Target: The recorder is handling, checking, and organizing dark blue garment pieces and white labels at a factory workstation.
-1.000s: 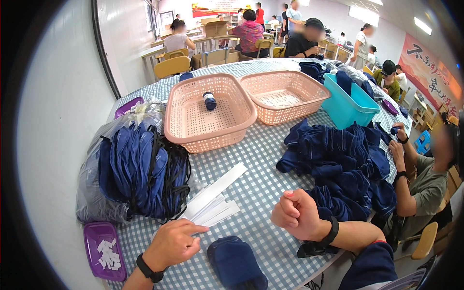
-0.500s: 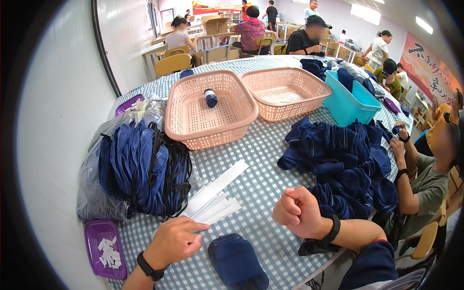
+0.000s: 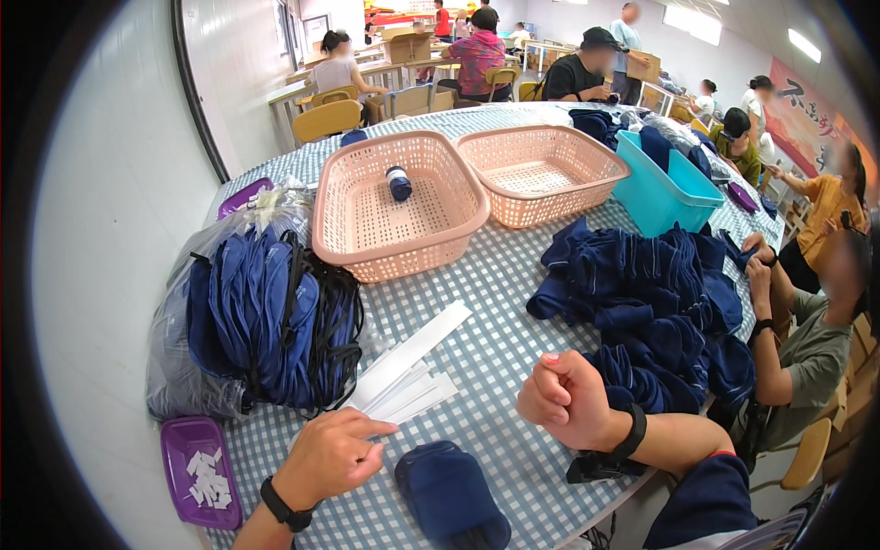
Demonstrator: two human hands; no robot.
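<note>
The white paper strips [image 3: 403, 371] are touched by the left hand [image 3: 332, 456], fingers curled; the right hand [image 3: 570, 401] is fisted, nothing held.

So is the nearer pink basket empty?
No, the nearer pink basket holds one rolled navy cloth, lying toward its far side.

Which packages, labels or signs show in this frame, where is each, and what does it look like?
Paper strips: long white blanks fanned by the left hand.
Small labels: white slips in a purple tray, table's near-left edge.
Plastic bag: clear, around navy cloth, left.
Banner: red and cream, right wall.
Cardboard boxes: brown, far tables.
</note>
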